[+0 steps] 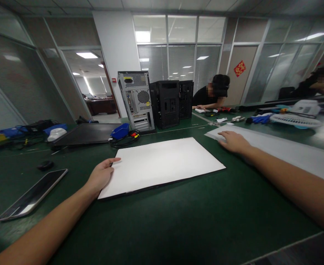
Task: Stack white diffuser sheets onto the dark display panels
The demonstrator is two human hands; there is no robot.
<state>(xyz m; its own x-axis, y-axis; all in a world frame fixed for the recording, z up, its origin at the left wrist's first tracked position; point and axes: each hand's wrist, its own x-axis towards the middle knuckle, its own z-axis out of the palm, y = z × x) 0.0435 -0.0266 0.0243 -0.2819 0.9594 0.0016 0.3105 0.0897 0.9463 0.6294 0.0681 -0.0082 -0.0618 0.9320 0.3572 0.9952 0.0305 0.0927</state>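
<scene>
Head view: our left grip (pixel 100 176), loosely open, thumb on top, meets the left edge of the white panel (pixel 162 165) lying flat on the green surface (pixel 178 221); our right grip (pixel 233 141) lies spread on a pale sheet (pixel 289 151) beside it. We judge the panel thin, stiff, light: hold opposite edges.

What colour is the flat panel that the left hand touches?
The panel is white with a dark edge; the head view shows it.
</scene>
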